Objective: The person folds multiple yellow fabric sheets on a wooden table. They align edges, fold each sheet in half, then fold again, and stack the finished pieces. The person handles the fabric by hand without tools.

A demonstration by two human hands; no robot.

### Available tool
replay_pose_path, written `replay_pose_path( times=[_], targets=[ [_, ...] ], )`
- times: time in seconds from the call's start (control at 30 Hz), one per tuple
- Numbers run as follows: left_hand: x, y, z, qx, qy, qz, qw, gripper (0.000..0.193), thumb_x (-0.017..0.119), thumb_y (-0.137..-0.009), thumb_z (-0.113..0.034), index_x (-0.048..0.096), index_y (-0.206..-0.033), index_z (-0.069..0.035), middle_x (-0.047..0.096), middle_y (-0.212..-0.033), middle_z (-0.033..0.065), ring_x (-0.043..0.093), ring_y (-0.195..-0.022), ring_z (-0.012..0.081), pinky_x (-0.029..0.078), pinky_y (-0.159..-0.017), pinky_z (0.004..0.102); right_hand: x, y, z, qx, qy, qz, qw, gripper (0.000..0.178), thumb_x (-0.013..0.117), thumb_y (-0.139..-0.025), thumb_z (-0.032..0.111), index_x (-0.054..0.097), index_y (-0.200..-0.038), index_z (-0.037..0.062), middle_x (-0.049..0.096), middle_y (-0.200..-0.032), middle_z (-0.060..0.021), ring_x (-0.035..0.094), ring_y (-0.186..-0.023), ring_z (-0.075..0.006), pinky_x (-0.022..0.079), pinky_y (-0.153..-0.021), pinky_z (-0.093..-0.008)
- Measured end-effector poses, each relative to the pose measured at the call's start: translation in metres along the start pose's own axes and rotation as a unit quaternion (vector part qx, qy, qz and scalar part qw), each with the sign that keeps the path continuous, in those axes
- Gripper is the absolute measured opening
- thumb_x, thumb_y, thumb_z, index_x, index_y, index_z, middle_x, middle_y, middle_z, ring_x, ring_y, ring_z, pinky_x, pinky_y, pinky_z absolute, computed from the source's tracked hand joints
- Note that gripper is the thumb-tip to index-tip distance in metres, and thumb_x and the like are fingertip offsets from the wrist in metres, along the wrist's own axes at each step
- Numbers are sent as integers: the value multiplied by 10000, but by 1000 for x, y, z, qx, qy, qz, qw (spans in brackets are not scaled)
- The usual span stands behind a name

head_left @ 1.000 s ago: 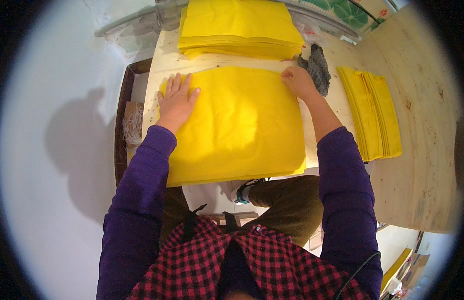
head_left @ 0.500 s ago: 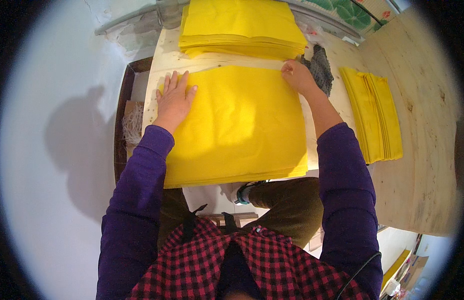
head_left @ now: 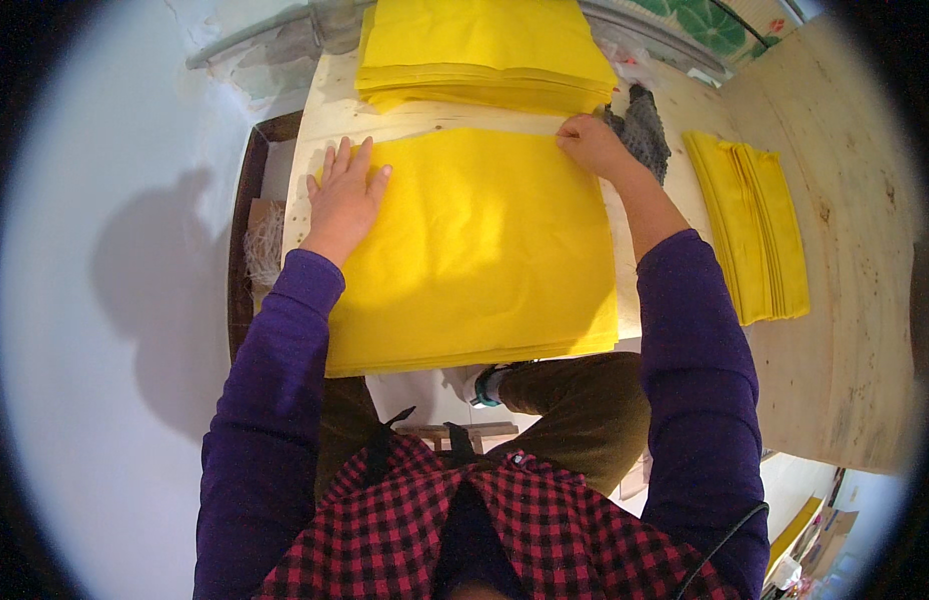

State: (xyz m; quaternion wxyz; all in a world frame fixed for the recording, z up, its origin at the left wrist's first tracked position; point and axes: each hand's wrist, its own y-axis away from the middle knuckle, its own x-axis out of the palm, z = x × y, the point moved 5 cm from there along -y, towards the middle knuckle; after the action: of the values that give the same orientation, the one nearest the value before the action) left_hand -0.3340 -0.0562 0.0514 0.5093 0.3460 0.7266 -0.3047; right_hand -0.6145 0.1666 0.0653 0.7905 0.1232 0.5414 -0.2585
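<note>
In front of me lies a stack of yellow fabric sheets (head_left: 475, 250), flat, with its near edge at the table's front. My left hand (head_left: 346, 198) rests with spread fingers on its far left corner. At the far right corner, my right hand (head_left: 593, 146) is closed, thumb and fingertips pinched at the top sheet's edge; whether fabric is between them is hard to see. Just right of that hand is a dark grey knitted glove or cloth (head_left: 645, 135). Beyond the sheets sits a thicker pile of yellow fabric (head_left: 485, 80).
A folded yellow bundle (head_left: 750, 230) lies on the right of the wooden table (head_left: 845, 350). Left of the table, a brown box (head_left: 247, 240) holds stringy white material, near a white wall (head_left: 95, 400). A grey pipe (head_left: 250, 45) runs along the back.
My right hand has shifted slightly left and up along the far edge of the sheets. The left hand has moved down a little, and its fingers stay spread.
</note>
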Motion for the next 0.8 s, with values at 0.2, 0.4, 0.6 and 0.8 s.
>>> replay_pose_path(
  times=[0.2,0.4,0.6,0.8],
  targets=[
    [0,-4,-1,10,7,9,1000,571,394,-978,-443,331,-1462,-145,227,-1542,154,169,-1437,324,126,-1120,596,-5,0,-8,20,1,49,999,170,638,-800,170,649,-828,3,647,-831,-160,624,-770,-305,486,-679,-386],
    [4,-2,1,25,9,1,1000,566,392,-978,-442,344,-1455,-141,232,-1539,156,164,-1437,323,126,-1120,598,-9,10,1,17,3,51,999,166,653,-789,180,666,-817,17,657,-892,-164,629,-824,-310,498,-697,-395],
    [-1,-2,0,31,-10,-1,999,561,411,-976,-423,347,-1452,-134,237,-1534,165,168,-1436,323,112,-1125,592,-18,12,4,57,39,25,997,269,627,-834,247,663,-1006,43,647,-1030,-185,611,-971,-339,487,-844,-409],
    [-28,10,-23,130,-2,-5,991,538,420,-981,-381,354,-1445,-116,255,-1525,173,191,-1429,323,125,-1144,532,-3,38,61,-75,-12,-108,991,428,573,-900,286,550,-1234,20,533,-1292,-206,494,-1208,-358,390,-1026,-410]
  ],
)
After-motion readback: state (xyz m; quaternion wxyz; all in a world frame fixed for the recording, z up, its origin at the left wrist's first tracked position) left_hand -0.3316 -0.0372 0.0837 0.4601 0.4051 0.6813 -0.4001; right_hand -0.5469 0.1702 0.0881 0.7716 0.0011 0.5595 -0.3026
